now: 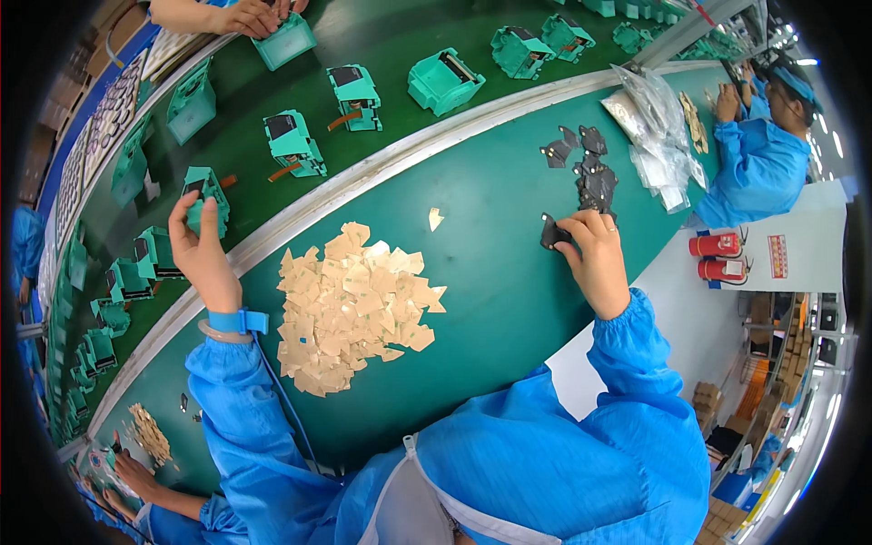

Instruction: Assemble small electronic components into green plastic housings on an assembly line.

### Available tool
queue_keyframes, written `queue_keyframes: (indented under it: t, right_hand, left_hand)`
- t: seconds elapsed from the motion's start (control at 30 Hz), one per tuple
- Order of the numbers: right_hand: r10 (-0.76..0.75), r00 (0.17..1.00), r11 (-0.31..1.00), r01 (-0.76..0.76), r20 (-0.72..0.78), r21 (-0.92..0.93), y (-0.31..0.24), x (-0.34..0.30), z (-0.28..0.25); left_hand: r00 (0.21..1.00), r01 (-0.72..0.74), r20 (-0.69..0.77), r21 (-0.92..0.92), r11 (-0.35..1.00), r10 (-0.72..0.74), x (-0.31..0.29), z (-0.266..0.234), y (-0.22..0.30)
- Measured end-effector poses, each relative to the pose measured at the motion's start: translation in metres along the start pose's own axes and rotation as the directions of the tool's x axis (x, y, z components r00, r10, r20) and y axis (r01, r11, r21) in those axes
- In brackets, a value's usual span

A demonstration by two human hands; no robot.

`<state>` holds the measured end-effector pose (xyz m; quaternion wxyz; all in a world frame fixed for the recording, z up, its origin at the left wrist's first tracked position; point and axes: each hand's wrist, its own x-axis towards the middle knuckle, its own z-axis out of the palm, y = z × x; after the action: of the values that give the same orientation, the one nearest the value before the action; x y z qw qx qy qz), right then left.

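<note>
Green housing (214,189) at the left hand (207,270), black piece (551,233) in the right hand (597,258)

From my distant seat I look first at the green housing, which is on the dark green conveyor (391,45), beyond the metal rail (436,138). The left hand has thumb and forefinger on its near part; whether they press or only touch, I cannot tell. Its longer side appears to run away from the wrist, leaning a little to the left.

The right hand pinches the black piece between thumb and fingertips (if the piece also touches the green table (490,300), I cannot see). It projects to the left of this grip, on the side facing the green housing. These two are well apart, with the metal rail and one lone beige piece (436,219) between them; the beige heap (354,309) lies nearer to the body. The left hand is clearly the nearer one to the green housing.

Farther out, other black pieces (596,184) lie just beyond the right hand, then clear plastic bags (658,136), and a co-worker (758,168) in blue.
</note>
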<state>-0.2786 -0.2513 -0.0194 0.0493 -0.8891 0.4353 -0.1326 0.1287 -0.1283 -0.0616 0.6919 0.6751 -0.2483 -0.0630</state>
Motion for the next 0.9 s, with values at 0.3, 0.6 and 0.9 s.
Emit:
queue_keyframes:
  t: [0.3, 0.6, 0.9]
  right_hand:
    - [0.081, 0.984, 0.972, -0.113, 0.160, 0.204, 0.021, 0.008, -0.014]
    - [0.039, 0.999, 0.999, -0.039, -0.021, -0.011, -0.013, 0.004, -0.039]
    - [-0.642, 0.693, 0.690, 0.709, -0.329, 0.148, -0.129, 0.021, -0.011]
  left_hand:
    - [0.965, 0.176, 0.202, -0.034, 0.984, -0.165, -0.030, -0.024, 0.013]
    - [0.819, 0.449, 0.518, -0.307, 0.839, -0.248, -0.118, -0.027, 0.071]
    - [0.335, 0.931, 0.879, -0.254, 0.261, -0.340, -0.167, 0.003, 0.091]
